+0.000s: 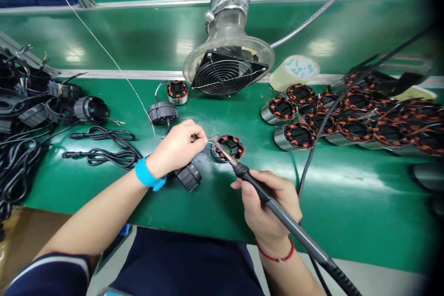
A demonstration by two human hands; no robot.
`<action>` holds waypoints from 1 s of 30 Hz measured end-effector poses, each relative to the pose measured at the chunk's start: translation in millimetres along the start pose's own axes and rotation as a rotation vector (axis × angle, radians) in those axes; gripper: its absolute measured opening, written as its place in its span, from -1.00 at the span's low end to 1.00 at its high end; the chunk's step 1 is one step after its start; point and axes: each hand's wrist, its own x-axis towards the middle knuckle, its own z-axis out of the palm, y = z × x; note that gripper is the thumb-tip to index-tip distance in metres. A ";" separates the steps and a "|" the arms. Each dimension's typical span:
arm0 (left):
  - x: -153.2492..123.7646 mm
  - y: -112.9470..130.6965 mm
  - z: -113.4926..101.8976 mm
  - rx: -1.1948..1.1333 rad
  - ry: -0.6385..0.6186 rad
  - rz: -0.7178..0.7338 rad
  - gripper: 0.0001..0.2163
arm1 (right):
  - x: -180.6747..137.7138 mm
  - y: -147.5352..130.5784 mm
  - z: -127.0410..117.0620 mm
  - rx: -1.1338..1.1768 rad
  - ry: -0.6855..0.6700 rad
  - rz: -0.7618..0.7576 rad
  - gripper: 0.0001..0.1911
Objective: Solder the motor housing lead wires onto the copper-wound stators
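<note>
My right hand (268, 203) grips a soldering iron (277, 210). The iron's metal tip reaches the left rim of a motor stator (231, 149) with copper windings, which stands on the green bench. Left of that stator, my left hand (185, 143) is closed in a pinch on thin wires (210, 142) that run to the stator's edge. One of the wires looks blue. A black round cap (189, 176) lies below my left wrist, partly covered. Another black cap (163, 113) sits just above the hand, and behind it stands a second stator (177, 92) with coloured leads.
A fume extractor fan (225, 76) hangs over the bench's back. Several stators (300, 136) crowd the right side near a pale roll (294, 73). Coiled black cables (111, 148) and black housings (65, 108) lie left. A thin solder wire (100, 45) slants down; the iron's cord (308, 162) crosses right.
</note>
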 end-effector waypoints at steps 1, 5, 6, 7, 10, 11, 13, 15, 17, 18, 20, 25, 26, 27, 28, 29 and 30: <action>0.1 -0.2 0.2 -0.002 0.002 0.003 -0.87 | 0.2 -0.4 0.5 0.003 -0.006 0.003 -0.75; -0.2 -1.7 0.8 -0.023 0.010 0.009 -0.87 | 2.5 -2.1 1.2 0.036 0.010 -0.010 -0.75; -0.4 -2.2 0.8 -0.031 0.011 0.011 -0.87 | 3.0 -2.2 1.2 0.046 0.022 -0.017 -0.75; -0.6 -2.6 0.8 -0.038 0.013 0.011 -0.87 | 3.3 -2.2 1.1 0.056 0.031 -0.021 -0.76; -1.0 -3.9 0.6 -0.047 0.018 0.012 -0.88 | 3.2 -1.6 0.9 0.058 0.021 -0.001 -0.77; -0.9 -4.3 0.6 -0.048 0.019 0.013 -0.88 | 2.9 -1.4 0.9 0.056 0.016 0.010 -0.77; -0.6 -4.7 0.5 -0.051 0.024 0.017 -0.88 | 2.5 -1.2 1.0 0.058 0.012 0.026 -0.77; -0.1 -4.8 0.6 -0.058 0.031 0.020 -0.88 | 2.4 -1.4 1.1 0.058 0.013 0.030 -0.77; 0.1 -4.6 0.9 -0.058 0.037 0.025 -0.88 | 2.5 -2.0 1.2 0.051 0.013 0.034 -0.78; 0.1 -4.4 1.1 -0.056 0.039 0.028 -0.88 | 2.6 -2.3 1.2 0.046 0.012 0.036 -0.78; 0.1 -4.3 1.4 -0.049 0.039 0.033 -0.88 | 2.7 -2.9 1.4 0.039 0.011 0.038 -0.78; 0.6 -5.7 1.4 -0.041 0.041 0.043 -0.88 | 3.8 -2.9 2.3 0.052 0.047 0.018 -0.77; 0.8 -6.2 1.2 -0.043 0.042 0.046 -0.88 | 4.1 -2.6 2.5 0.059 0.061 0.007 -0.77; 0.9 -6.6 1.0 -0.044 0.041 0.049 -0.89 | 4.2 -2.3 2.6 0.067 0.070 -0.001 -0.77; 0.9 -7.1 0.8 -0.046 0.041 0.052 -0.89 | 4.2 -2.0 2.7 0.077 0.071 -0.004 -0.77; 0.8 -7.4 0.7 -0.045 0.040 0.054 -0.89 | 4.1 -1.8 2.7 0.084 0.065 -0.002 -0.76; 0.6 -7.7 0.6 -0.044 0.037 0.055 -0.89 | 3.8 -1.7 2.7 0.087 0.054 0.005 -0.76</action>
